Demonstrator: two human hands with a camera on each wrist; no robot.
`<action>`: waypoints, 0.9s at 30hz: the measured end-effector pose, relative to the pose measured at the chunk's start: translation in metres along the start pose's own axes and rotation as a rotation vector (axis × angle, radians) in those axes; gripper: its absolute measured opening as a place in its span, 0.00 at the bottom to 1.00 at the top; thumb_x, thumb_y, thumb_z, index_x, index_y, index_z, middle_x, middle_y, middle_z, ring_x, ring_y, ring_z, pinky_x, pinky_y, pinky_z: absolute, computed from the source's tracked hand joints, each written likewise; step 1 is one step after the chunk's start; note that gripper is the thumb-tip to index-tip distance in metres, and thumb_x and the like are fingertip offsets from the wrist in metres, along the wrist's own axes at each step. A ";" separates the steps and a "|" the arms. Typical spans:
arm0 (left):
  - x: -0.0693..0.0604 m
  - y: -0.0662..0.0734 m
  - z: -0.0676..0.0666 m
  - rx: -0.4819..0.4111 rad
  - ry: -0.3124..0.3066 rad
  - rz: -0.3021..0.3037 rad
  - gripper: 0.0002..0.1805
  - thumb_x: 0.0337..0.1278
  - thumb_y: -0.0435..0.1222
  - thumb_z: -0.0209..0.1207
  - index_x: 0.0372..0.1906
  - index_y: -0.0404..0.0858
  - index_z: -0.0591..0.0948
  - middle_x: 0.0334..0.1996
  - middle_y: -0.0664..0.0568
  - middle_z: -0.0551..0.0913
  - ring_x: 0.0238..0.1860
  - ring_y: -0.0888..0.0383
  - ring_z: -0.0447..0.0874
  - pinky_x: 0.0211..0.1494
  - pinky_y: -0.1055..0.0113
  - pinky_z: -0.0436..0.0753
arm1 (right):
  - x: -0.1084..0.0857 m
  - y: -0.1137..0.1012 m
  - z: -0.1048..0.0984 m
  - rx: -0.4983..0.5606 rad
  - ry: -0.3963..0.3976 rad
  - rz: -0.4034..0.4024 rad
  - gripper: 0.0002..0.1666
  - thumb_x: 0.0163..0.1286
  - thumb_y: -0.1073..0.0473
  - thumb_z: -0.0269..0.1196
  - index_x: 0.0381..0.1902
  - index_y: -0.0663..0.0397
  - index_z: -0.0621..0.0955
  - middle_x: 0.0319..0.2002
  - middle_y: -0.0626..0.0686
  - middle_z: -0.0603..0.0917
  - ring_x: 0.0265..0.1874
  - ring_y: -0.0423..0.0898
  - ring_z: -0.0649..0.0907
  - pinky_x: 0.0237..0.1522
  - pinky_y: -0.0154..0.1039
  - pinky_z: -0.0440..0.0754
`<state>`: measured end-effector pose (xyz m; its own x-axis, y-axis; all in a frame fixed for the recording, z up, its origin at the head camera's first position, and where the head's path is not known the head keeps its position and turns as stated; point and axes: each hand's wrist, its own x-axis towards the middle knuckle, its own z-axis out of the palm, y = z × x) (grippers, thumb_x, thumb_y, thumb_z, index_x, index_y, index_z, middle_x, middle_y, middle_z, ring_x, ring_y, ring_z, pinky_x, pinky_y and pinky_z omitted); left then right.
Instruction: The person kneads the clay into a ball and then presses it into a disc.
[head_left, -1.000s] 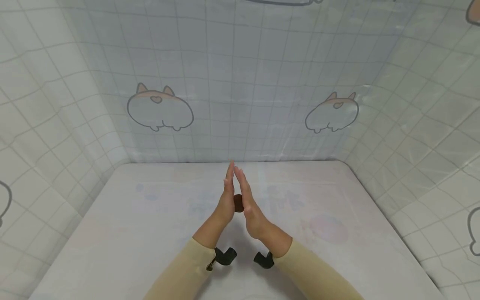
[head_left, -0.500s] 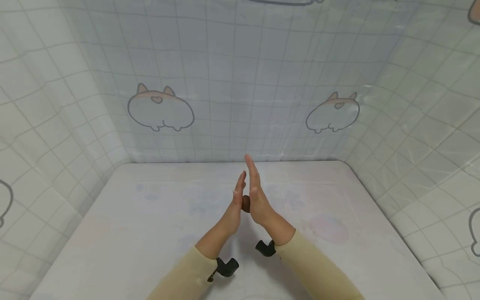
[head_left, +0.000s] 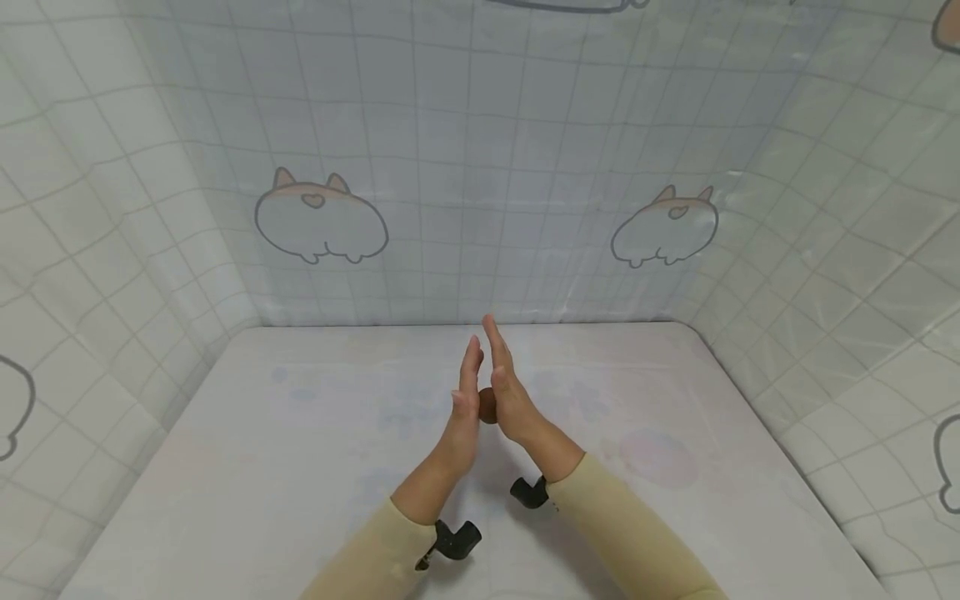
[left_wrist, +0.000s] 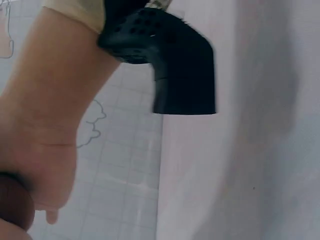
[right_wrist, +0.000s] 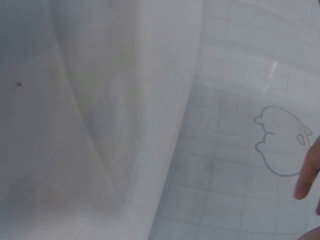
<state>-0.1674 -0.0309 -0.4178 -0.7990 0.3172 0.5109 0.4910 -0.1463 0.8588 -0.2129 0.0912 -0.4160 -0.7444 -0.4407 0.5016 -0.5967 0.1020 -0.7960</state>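
A small brown ball (head_left: pixel 487 406) sits between two upright palms above the table. My left hand (head_left: pixel 462 425) presses it from the left with fingers straight and pointing away from me. From the other side my right hand (head_left: pixel 514 406) presses it, also with straight fingers, its fingertips a little farther forward than the left ones. In the left wrist view the ball (left_wrist: pixel 15 204) shows partly at the lower left edge, against the left hand (left_wrist: pixel 42 155). Only some fingers (right_wrist: pixel 308 172) of a hand enter the right wrist view, so the ball is out of sight there.
The pale table (head_left: pixel 300 450) has faint coloured patches. Curtain-like walls (head_left: pixel 480 183) with a grid and cartoon animals stand at the back and both sides. Black wrist mounts (head_left: pixel 457 540) hang below the cream sleeves (head_left: pixel 626 529).
The right hand has slid forward past the left, which has drawn back slightly. Both then shift a little left, with the ball still between the palms.
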 end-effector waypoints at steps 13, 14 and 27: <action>0.010 -0.001 -0.016 -0.046 0.203 0.164 0.51 0.65 0.73 0.20 0.80 0.43 0.33 0.80 0.51 0.33 0.80 0.49 0.32 0.75 0.42 0.32 | -0.014 0.002 0.015 0.047 -0.109 -0.149 0.52 0.73 0.23 0.22 0.81 0.52 0.37 0.81 0.54 0.38 0.79 0.51 0.38 0.74 0.62 0.41; 0.011 -0.001 -0.017 -0.047 0.210 0.161 0.51 0.65 0.73 0.20 0.80 0.44 0.33 0.80 0.51 0.33 0.80 0.48 0.32 0.75 0.42 0.31 | -0.015 0.002 0.016 0.050 -0.116 -0.174 0.52 0.74 0.24 0.22 0.81 0.54 0.36 0.81 0.55 0.38 0.79 0.52 0.38 0.74 0.62 0.41; 0.017 -0.009 -0.024 -0.039 0.263 -0.007 0.53 0.57 0.79 0.24 0.81 0.55 0.37 0.80 0.54 0.37 0.80 0.51 0.33 0.73 0.35 0.34 | -0.027 -0.012 0.024 0.099 -0.165 -0.255 0.53 0.74 0.24 0.20 0.80 0.58 0.34 0.80 0.58 0.37 0.79 0.55 0.37 0.73 0.63 0.37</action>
<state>-0.1935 -0.0471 -0.4161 -0.8677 0.0648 0.4928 0.4751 -0.1829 0.8607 -0.1787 0.0802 -0.4284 -0.5110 -0.5802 0.6343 -0.7201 -0.1140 -0.6844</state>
